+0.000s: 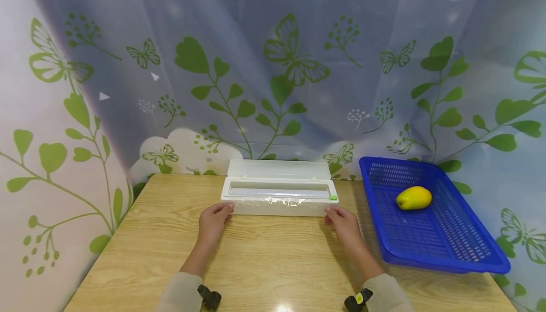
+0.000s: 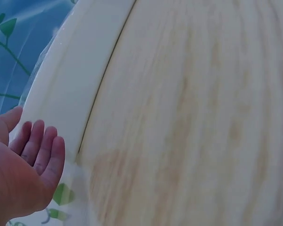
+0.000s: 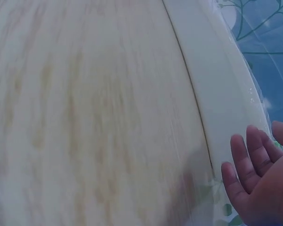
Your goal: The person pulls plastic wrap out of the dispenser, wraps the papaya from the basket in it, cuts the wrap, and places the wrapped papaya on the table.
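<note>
A white cling film dispenser [image 1: 273, 209] sits at the back of the table, its frosted lid [image 1: 279, 169] raised. Inside lies a roll of film [image 1: 279, 192]. Clear cling film [image 1: 286, 202] hangs over the front edge, wrinkled and shiny. At the front left corner, my left hand [image 1: 212, 222] pinches the film between thumb and forefinger. My right hand [image 1: 344, 224] does likewise at the front right corner. In the wrist views, the other fingers of the left hand [image 2: 28, 172] and right hand [image 3: 269, 183] are loosely bent beside the dispenser's front.
A blue plastic basket [image 1: 426, 264] stands at the right of the wooden table [image 1: 273, 255], holding a yellow mango-like fruit [image 1: 414, 198]. A small green slider [image 1: 333, 197] sits at the dispenser's right end. A patterned curtain [image 1: 256, 113] hangs right behind the table.
</note>
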